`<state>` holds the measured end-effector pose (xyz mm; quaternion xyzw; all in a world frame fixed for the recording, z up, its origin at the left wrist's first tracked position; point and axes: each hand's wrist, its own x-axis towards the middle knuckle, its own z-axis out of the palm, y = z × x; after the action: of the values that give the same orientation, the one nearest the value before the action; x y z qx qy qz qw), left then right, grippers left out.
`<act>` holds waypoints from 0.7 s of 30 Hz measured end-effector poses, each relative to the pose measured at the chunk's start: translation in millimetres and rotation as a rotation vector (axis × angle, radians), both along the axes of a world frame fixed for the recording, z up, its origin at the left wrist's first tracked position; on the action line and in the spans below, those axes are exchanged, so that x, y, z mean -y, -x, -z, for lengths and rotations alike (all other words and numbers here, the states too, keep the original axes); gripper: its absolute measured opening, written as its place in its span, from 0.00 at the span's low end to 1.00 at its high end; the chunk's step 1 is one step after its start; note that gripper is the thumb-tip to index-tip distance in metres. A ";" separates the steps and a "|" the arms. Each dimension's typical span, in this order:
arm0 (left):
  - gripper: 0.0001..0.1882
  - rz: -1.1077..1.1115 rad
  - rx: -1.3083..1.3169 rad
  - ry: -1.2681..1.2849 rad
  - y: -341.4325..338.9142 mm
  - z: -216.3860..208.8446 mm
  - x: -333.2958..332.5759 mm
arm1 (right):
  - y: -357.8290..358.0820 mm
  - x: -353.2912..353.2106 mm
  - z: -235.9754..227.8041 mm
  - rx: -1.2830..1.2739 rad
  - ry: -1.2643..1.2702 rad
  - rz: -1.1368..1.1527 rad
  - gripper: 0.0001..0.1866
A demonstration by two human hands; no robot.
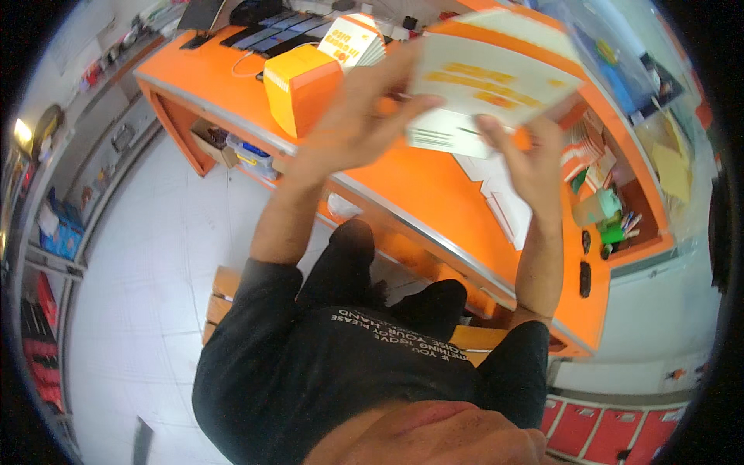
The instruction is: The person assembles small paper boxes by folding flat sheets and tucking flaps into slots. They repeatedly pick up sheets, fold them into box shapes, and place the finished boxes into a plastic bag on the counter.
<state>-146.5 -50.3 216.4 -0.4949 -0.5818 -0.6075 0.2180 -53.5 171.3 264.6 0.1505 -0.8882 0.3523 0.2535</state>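
Note:
Above an orange table [434, 205], I hold up a partly folded carton [480, 85], white inside with yellow-orange print and an orange edge. My left hand [360, 116] grips its left side, thumb on the near flap. On the lower right edge, my right hand [528, 159] pinches the carton with the thumb in front. Some of the fingers of both hands are hidden behind the card or blurred. Flat white carton blanks [508, 205] lie under the right forearm. Left of my left hand stands a folded orange and yellow box [302, 89], beside a stack of white printed cartons [353, 43].
Dark flat devices [275, 35] lie at the table's far left. An orange cubby on the right holds a green-lidded cup [601, 208], with more cartons [585, 155] above. Small black objects [585, 279] lie near the right end. Shelves [74, 225] line the left wall.

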 end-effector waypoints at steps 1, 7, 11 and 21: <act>0.23 0.031 0.028 -0.018 8.0 0.7 13.6 | 7.4 11.3 7.1 -0.052 -0.070 -0.104 0.20; 0.17 0.076 0.210 0.225 22.4 12.5 105.1 | 32.1 74.0 73.5 -0.108 -0.098 -0.317 0.39; 0.24 0.075 0.254 0.109 30.5 24.0 124.7 | 49.1 104.6 82.3 0.085 0.153 -0.438 0.37; 0.48 -0.779 -0.138 0.365 34.4 21.2 105.8 | 181.9 150.1 80.9 -0.075 0.731 -0.341 0.29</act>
<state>-180.9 -156.1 195.3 -0.3082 -0.8071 -0.3326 0.3782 -235.3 21.3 183.7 0.2083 -0.6570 0.6761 0.2604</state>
